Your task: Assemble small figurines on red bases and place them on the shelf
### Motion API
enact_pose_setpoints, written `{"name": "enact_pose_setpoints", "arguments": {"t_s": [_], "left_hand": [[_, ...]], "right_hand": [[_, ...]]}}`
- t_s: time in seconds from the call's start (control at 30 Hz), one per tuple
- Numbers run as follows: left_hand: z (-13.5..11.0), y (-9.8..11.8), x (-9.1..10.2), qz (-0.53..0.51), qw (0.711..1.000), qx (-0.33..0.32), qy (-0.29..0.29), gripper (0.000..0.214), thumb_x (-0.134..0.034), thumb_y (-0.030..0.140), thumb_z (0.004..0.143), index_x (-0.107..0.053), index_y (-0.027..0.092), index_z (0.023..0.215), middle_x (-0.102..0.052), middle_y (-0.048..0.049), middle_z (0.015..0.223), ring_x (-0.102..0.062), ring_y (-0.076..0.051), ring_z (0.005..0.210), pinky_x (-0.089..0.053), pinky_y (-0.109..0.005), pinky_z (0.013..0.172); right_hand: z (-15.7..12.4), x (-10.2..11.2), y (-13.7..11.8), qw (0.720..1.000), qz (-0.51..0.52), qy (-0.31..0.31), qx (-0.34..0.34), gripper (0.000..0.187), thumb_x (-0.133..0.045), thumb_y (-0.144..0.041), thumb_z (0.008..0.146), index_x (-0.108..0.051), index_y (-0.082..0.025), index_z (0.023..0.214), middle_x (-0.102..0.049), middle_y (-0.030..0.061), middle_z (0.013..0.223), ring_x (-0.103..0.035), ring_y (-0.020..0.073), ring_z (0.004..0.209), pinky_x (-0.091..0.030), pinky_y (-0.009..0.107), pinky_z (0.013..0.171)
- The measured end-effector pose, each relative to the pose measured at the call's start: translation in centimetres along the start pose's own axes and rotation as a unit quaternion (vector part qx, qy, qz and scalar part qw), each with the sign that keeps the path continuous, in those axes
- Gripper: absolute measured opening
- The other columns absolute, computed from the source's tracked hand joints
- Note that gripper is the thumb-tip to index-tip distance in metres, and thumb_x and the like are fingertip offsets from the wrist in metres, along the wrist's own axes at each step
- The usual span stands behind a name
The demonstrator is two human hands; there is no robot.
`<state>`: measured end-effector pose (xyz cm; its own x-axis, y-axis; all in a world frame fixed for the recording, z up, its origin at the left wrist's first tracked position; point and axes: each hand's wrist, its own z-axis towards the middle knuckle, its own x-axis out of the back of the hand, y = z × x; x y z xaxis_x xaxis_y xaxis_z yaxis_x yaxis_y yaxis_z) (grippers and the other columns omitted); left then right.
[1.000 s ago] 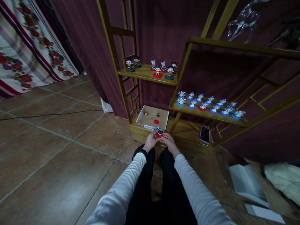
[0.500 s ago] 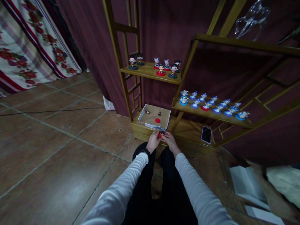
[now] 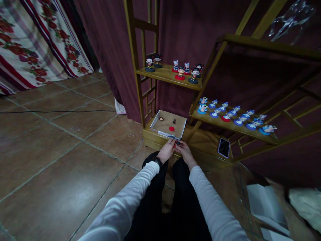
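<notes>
In front of the shelf's low front edge, my left hand (image 3: 166, 151) and my right hand (image 3: 186, 152) meet with fingers closed around a small figurine (image 3: 177, 143). Its dark head and a red base show between the fingertips; the rest is covered. Just beyond them, a shallow cardboard box (image 3: 164, 130) stands on the bottom board. Inside lie a red round base (image 3: 171, 128), a small dark figurine part (image 3: 174, 121) and another small figurine part (image 3: 161, 118).
Several dark-haired and grey figurines (image 3: 180, 73) stand on the upper left shelf (image 3: 163, 76). Several blue figurines (image 3: 227, 115) stand in rows on the right shelf. A phone (image 3: 224, 148) lies at the lower right. White packaging (image 3: 265, 202) rests on the floor; a clear horse ornament (image 3: 292, 21) stands high up.
The view has shifted slightly, so the shelf appears further right. Both hands still hold the figurine, which is turned a little, its dark top now tipped more to the right.
</notes>
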<state>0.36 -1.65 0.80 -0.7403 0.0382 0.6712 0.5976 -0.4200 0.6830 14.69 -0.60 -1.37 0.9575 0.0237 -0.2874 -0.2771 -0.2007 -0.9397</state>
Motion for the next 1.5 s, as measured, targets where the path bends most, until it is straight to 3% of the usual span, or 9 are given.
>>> {"name": "enact_pose_setpoints", "arguments": {"t_s": [0.2,0.57,0.7,0.8,0.9,1.03,1.23,1.5], "left_hand": [[0.3,0.3,1.3,0.069,0.996,-0.041,-0.046,0.047,-0.041,0.016,0.085,-0.035,0.018,0.131,-0.044,-0.0125,0.128,-0.05,-0.021,0.114,-0.042,-0.032,0.095],[-0.2,0.4,1.3,0.089,0.995,-0.035,-0.038,0.046,-0.041,0.017,0.085,-0.036,0.017,0.131,-0.046,-0.0121,0.125,-0.049,-0.021,0.115,-0.04,-0.033,0.096],[0.1,-0.2,0.9,-0.004,1.0,-0.003,-0.003,0.044,-0.052,0.016,0.078,-0.048,0.018,0.122,-0.053,-0.0103,0.118,-0.052,-0.021,0.109,-0.042,-0.033,0.093],[0.5,-1.0,0.3,-0.122,0.989,0.08,0.033,0.034,-0.064,0.018,0.07,-0.061,0.016,0.103,-0.062,-0.0075,0.094,-0.058,-0.02,0.088,-0.046,-0.033,0.083],[1.0,-1.6,-0.3,-0.272,0.949,0.15,0.044,0.03,-0.072,0.024,0.061,-0.064,0.013,0.088,-0.063,-0.003,0.075,-0.058,-0.016,0.072,-0.047,-0.031,0.074],[1.2,-1.7,-0.3,-0.409,0.894,0.181,0.026,0.036,-0.076,0.03,0.055,-0.064,0.011,0.082,-0.064,-0.002,0.072,-0.056,-0.013,0.066,-0.046,-0.028,0.07],[1.1,-1.1,0.3,-0.48,0.853,0.204,-0.01,0.043,-0.077,0.033,0.054,-0.065,0.012,0.089,-0.066,-0.0045,0.081,-0.058,-0.013,0.073,-0.043,-0.026,0.073],[1.1,-0.8,0.1,-0.488,0.844,0.224,0.001,0.039,-0.074,0.039,0.056,-0.066,0.011,0.082,-0.065,-0.0046,0.074,-0.056,-0.012,0.067,-0.043,-0.024,0.066]], "right_hand": [[0.1,0.2,-0.1,0.999,0.021,-0.024,-0.003,0.043,-0.076,-0.027,0.055,-0.059,-0.025,0.094,-0.064,0.0002,0.095,-0.062,0.0158,0.085,-0.051,0.039,0.082],[0.4,0.1,0.3,1.0,-0.001,-0.017,-0.007,0.043,-0.075,-0.027,0.055,-0.059,-0.025,0.095,-0.064,0.0005,0.095,-0.06,0.0161,0.087,-0.05,0.036,0.081],[0.1,-0.2,-0.1,1.0,0.006,-0.008,-0.013,0.037,-0.074,-0.028,0.057,-0.06,-0.024,0.091,-0.065,0.0002,0.094,-0.061,0.0154,0.085,-0.05,0.035,0.08],[-0.2,-0.3,-0.5,1.0,0.014,-0.004,-0.015,0.031,-0.073,-0.032,0.059,-0.062,-0.023,0.088,-0.066,0.0012,0.093,-0.062,0.0155,0.082,-0.049,0.034,0.079],[-0.5,-0.4,-1.0,1.0,0.019,-0.016,-0.015,0.032,-0.072,-0.036,0.06,-0.064,-0.021,0.088,-0.067,0.0033,0.094,-0.063,0.017,0.082,-0.049,0.035,0.08],[-0.7,-0.5,-1.3,0.999,0.02,-0.027,-0.016,0.036,-0.073,-0.036,0.058,-0.064,-0.02,0.089,-0.068,0.0045,0.094,-0.063,0.0183,0.084,-0.049,0.036,0.081],[-0.6,-0.3,-1.0,0.999,0.04,-0.026,0.008,0.035,-0.075,-0.032,0.056,-0.063,-0.02,0.086,-0.067,0.0035,0.091,-0.064,0.0164,0.081,-0.05,0.035,0.081],[-0.7,-0.4,-1.1,0.999,0.042,-0.01,-0.004,0.035,-0.076,-0.029,0.053,-0.06,-0.019,0.083,-0.067,0.0018,0.082,-0.064,0.0147,0.072,-0.05,0.035,0.078]]}}
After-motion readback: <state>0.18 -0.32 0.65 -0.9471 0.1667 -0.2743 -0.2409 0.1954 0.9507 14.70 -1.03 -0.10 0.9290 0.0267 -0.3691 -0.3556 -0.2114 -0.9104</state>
